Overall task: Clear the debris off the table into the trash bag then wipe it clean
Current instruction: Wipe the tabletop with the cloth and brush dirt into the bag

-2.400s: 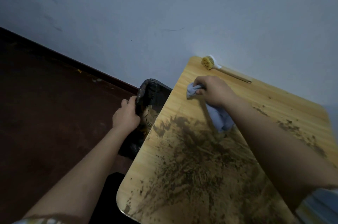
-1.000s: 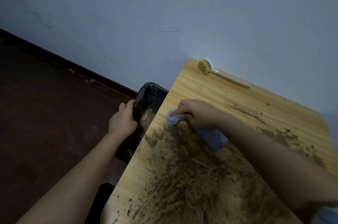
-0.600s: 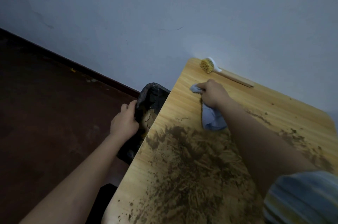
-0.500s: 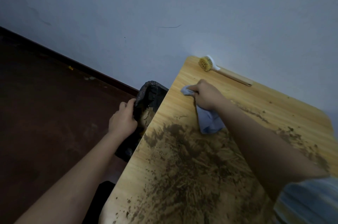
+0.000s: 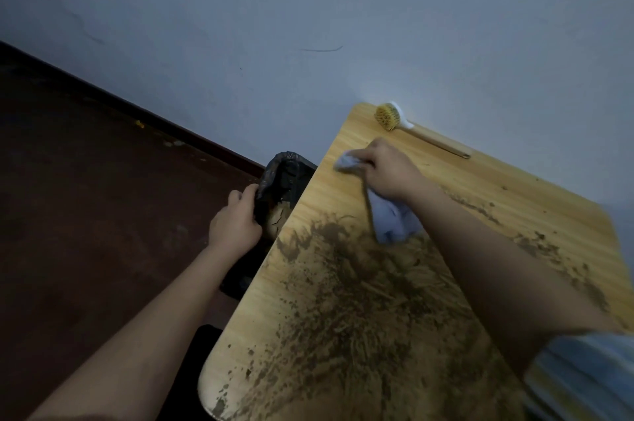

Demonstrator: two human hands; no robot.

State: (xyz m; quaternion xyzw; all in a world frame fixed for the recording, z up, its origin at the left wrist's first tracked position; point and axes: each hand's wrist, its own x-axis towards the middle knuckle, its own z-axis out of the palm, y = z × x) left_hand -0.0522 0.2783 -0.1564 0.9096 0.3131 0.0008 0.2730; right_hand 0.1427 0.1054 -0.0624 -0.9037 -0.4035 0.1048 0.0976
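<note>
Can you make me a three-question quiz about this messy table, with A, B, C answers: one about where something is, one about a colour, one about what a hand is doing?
1. Where does the brush lie?
A. on the floor
B. on the table's far edge by the wall
C. inside the bag

2. What colour is the trash bag?
A. black
B. white
C. red

3. What is the right hand doing?
A. resting flat and empty
B. holding the brush
C. gripping a pale blue cloth

Answers: 1 B, the brush lies untouched against the wall. 2 A, the bag held at the table's side by the left hand is black. 3 C, its fingers are curled round the cloth on the tabletop, above the dirt.
</note>
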